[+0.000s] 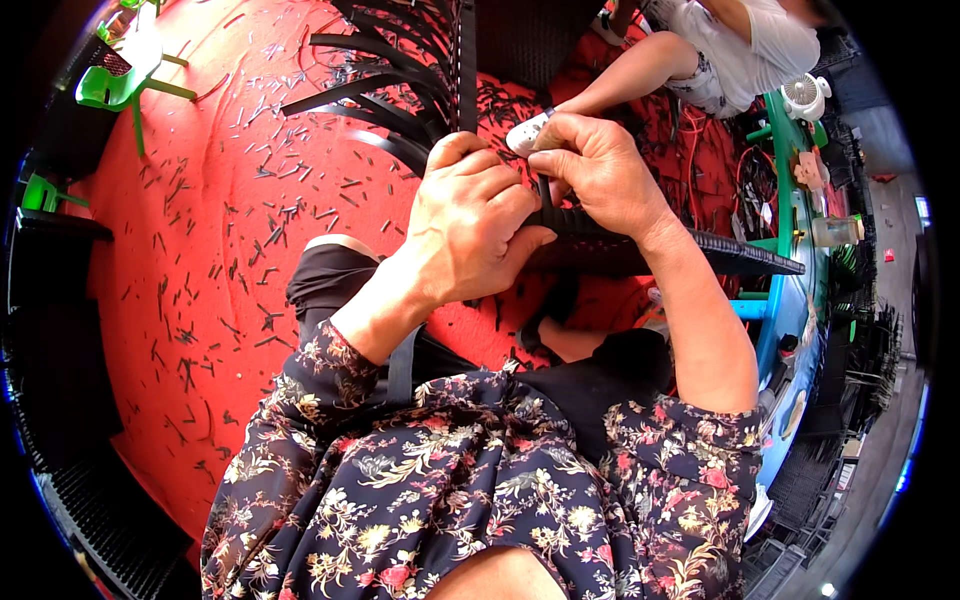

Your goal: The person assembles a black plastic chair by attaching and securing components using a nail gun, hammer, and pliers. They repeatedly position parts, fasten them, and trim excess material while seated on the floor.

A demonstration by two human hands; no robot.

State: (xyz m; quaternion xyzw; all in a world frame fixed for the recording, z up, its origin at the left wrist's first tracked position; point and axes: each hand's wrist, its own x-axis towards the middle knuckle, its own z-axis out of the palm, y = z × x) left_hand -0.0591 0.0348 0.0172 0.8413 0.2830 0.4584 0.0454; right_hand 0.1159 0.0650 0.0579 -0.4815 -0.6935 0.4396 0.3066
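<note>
A black woven panel (725, 250) of flat strips runs from under my hands toward the right. My left hand (470, 215) is closed at its corner, fingers curled over black strips, thumb pointing right along the edge. Close beside it, my right hand (600, 180) pinches a short black strip (544, 190) between thumb and fingers, just above the edge. Several loose strip ends (370, 90) fan out to the left beyond my left hand. My fingers partly hide the spot where the strips meet the panel.
Black strip scraps litter the red floor covering (250, 200). Green chairs (125, 85) stand at the far left. A co-worker in a white shirt (770, 45) sits at the far right, one white shoe (528, 133) behind my hands. A blue-green table (790, 330) with a small fan (805, 95) stands right.
</note>
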